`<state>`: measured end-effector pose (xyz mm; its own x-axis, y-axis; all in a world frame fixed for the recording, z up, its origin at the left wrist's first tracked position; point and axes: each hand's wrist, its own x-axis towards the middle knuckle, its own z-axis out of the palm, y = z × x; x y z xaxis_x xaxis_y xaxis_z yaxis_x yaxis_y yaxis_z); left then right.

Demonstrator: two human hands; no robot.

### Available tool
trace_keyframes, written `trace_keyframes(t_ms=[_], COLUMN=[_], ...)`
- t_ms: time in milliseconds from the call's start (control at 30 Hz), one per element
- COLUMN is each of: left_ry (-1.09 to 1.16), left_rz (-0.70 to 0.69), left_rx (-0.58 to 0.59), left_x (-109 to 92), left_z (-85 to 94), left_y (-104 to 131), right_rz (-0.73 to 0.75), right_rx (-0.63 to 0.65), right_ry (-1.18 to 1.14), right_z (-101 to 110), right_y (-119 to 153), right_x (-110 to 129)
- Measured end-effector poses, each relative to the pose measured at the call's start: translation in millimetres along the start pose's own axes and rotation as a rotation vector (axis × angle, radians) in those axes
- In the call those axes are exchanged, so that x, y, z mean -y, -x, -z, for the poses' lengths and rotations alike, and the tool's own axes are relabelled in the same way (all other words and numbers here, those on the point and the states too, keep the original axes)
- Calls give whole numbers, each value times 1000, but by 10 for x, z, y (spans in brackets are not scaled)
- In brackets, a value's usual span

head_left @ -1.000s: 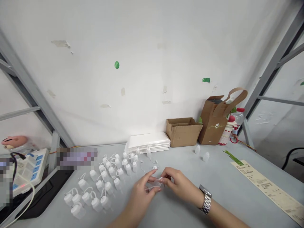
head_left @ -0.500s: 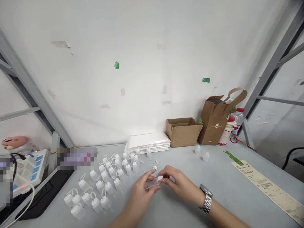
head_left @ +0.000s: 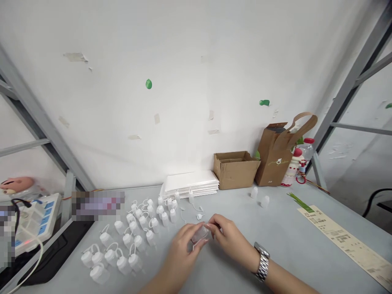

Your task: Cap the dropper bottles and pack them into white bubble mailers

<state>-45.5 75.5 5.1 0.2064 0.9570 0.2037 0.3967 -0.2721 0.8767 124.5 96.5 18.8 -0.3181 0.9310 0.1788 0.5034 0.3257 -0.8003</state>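
Hands (head_left: pixel 183 246) on partly hidden bottle (head_left: pixel 201 234)

The 2 hands, left (head_left: pixel 183 246) and right (head_left: pixel 229 241), are bare, with slim fingers (head_left: pixel 215 232), and both forearms are uncovered where they show. The right wrist wears 1 wristwatch (head_left: pixel 262 262): a shiny, silver-coloured band of small metal links and a dark, angular case, its dial too slanted to read.

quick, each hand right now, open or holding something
Left hand: closed around a small translucent bottle.
Right hand: fingertips at the bottle's end; whether they grip it cannot be told.
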Motion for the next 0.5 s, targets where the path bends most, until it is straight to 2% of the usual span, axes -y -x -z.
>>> trace_keyframes(t_ms=[167, 267, 333, 500], left_ry=[330, 401, 379, 197], left_rz=[194, 271, 252, 134], left_rx=[108, 124, 117, 12], left_x=[-71, -33, 3, 48], left_z=[18, -12, -34, -46], left_y=[-61, -101, -102, -47], right_rz=[58, 108, 113, 59], right_rx=[-9, 14, 12, -7], right_ry=[-15, 1, 25, 31], right_z=[103, 128, 124, 90], right_y=[-15, -12, -4, 7], right_x=[9, 20, 26, 35])
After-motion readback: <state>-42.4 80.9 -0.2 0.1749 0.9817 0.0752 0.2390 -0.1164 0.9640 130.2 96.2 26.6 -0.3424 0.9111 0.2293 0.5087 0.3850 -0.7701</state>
